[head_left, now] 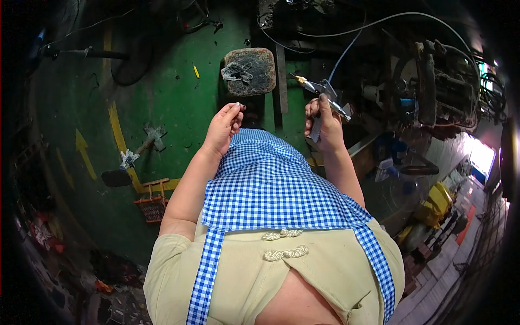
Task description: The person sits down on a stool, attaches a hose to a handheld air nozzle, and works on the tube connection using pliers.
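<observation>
My right hand (325,120) is wrapped round the handle of a silver air gun (335,103) with a brass-coloured tip, which points up and to the left. A thin blue hose runs from the gun toward the top of the view. My left hand (226,123) is raised at the left edge of the blue checked apron (271,179), its thumb and fingertips pinched together; whatever they hold, if anything, is too small to make out. Beyond the hands stands a worn square stool (257,70) with a crumpled grey cloth or glove (236,72) on it.
A yellow tool (196,70) lies on the green floor. At the left are a metal stand (156,136) and a small wooden rack (153,200). Dirty machinery (447,86) occupies the right, with a yellow bag (436,205) below it.
</observation>
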### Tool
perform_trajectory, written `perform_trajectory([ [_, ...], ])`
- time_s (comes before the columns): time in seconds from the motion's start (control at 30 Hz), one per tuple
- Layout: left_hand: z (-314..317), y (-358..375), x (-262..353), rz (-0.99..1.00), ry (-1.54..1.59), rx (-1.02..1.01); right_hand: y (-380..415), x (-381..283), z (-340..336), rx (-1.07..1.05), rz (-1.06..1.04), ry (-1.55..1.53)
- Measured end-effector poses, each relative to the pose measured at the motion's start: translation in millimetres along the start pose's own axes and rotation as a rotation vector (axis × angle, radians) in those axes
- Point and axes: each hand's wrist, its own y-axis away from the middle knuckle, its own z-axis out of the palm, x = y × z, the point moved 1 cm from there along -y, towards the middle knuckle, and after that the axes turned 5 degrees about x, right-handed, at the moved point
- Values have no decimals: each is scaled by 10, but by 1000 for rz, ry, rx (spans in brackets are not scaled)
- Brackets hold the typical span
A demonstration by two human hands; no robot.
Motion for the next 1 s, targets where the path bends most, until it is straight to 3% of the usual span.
perform_trajectory([
  [0.83, 113, 38, 51, 63, 42, 24, -85, 114, 79, -28, 3, 81],
  [1.0, -31, -67, -29, 111, 139, -112, -92, 112, 90, -38, 10, 70],
])
